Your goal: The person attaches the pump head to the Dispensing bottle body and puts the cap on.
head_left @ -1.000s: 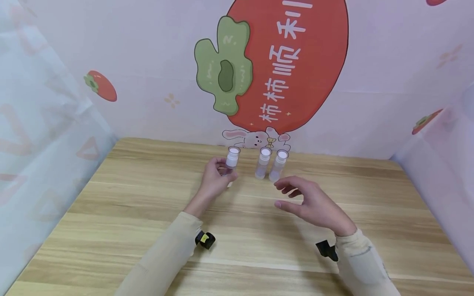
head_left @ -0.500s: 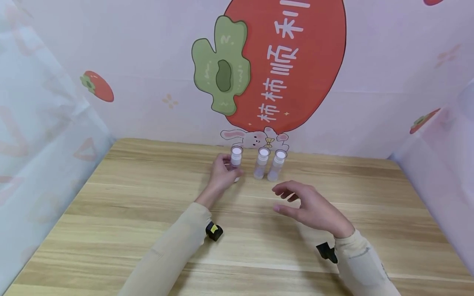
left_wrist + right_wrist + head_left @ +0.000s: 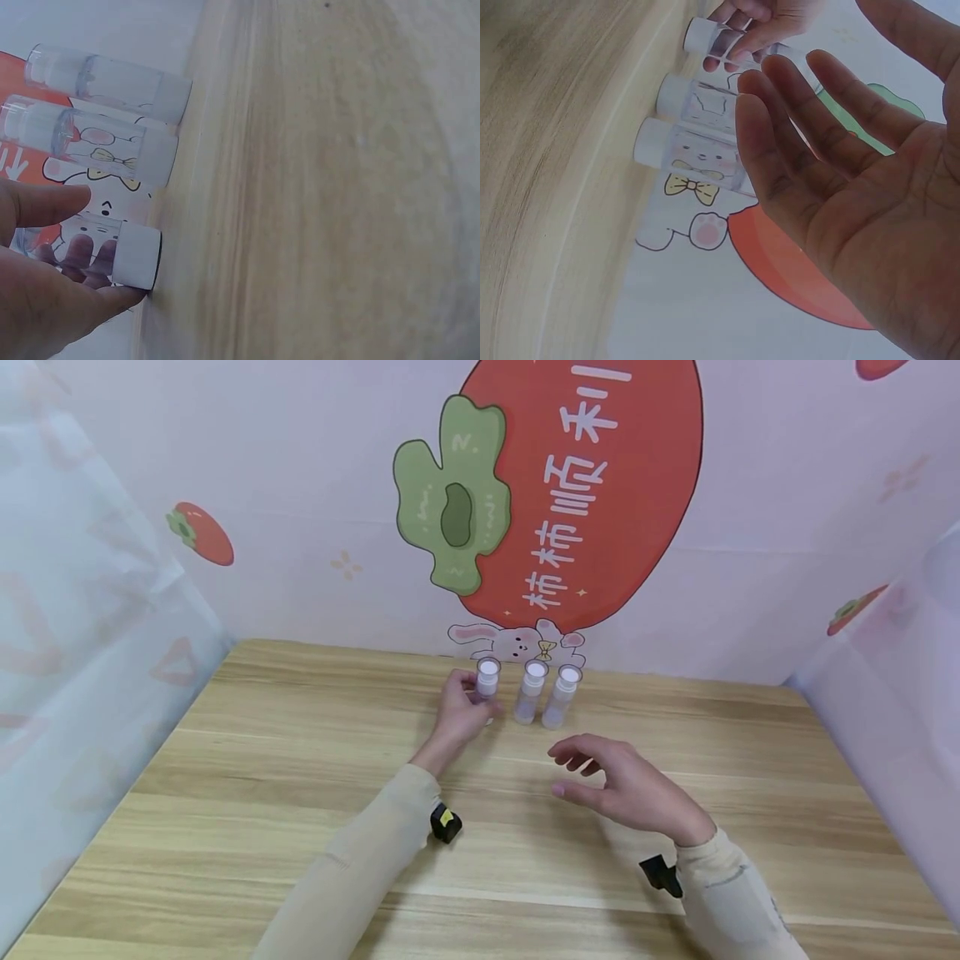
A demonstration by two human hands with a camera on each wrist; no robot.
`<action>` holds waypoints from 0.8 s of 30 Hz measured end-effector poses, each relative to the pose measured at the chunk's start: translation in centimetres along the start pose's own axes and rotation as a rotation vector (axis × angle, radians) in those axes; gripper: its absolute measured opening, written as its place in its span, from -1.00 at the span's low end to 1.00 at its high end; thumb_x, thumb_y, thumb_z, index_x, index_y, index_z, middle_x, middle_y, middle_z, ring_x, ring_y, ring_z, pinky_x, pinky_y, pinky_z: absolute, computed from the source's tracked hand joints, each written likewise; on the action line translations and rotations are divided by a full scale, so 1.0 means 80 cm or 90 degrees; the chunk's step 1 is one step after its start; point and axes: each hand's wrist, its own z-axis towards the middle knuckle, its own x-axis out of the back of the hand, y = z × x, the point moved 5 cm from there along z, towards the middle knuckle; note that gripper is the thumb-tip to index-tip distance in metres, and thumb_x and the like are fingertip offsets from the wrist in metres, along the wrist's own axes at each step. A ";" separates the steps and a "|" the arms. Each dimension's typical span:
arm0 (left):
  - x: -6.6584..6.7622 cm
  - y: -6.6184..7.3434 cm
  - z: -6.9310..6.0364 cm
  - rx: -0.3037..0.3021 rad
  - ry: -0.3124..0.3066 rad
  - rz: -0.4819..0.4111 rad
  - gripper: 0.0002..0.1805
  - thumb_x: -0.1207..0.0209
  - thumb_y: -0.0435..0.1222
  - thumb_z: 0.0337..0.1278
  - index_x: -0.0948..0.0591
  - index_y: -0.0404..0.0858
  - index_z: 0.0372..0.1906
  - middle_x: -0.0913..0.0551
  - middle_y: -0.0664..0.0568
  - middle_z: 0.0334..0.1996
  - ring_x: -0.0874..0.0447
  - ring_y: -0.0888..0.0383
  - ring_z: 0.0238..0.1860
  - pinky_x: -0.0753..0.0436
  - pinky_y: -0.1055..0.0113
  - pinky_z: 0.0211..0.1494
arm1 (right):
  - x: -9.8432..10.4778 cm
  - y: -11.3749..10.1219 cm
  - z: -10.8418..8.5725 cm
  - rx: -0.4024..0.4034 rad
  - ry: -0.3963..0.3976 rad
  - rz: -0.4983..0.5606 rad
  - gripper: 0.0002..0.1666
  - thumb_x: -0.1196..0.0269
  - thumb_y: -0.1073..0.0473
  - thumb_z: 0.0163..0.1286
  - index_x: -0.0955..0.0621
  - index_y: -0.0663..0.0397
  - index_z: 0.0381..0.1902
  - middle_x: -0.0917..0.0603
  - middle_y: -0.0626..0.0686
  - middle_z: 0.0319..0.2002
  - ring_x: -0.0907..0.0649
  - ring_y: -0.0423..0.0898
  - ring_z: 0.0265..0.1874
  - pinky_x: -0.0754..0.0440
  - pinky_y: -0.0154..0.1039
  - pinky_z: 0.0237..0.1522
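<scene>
My left hand (image 3: 459,717) grips a small clear bottle (image 3: 487,680) with a white top, fingers behind it and thumb in front. In the left wrist view its white base (image 3: 138,256) is low at the table surface, and fingers show through the clear wall. Two matching bottles stand upright to its right: a middle bottle (image 3: 529,693) and a right-hand bottle (image 3: 561,698), close together with a narrow gap. My right hand (image 3: 618,781) hovers nearer to me, right of the bottles, holding nothing. Its fingers are loosely bent with the palm facing left.
The wooden table (image 3: 300,860) meets a back wall sheet (image 3: 315,585) printed with a large red persimmon and a rabbit, just behind the bottles. Sheeted side walls (image 3: 97,610) bound the table left and right. A black camera (image 3: 446,823) sits at my left wrist.
My left hand has moved right with its bottle, bringing it nearer the two standing bottles. The right hand has drifted slightly toward me; the other two bottles stay in place.
</scene>
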 end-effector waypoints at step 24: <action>0.002 -0.001 -0.001 -0.051 -0.027 0.051 -0.30 -0.39 -0.63 -0.15 -0.40 -0.38 0.19 -0.52 -0.25 0.15 -0.55 -0.17 0.19 -0.51 0.04 0.30 | 0.001 0.009 -0.007 -0.015 -0.017 -0.014 -0.52 -0.40 -0.03 0.37 -0.62 0.09 0.13 -0.70 0.03 -0.02 -0.68 0.03 -0.07 -0.66 0.05 -0.05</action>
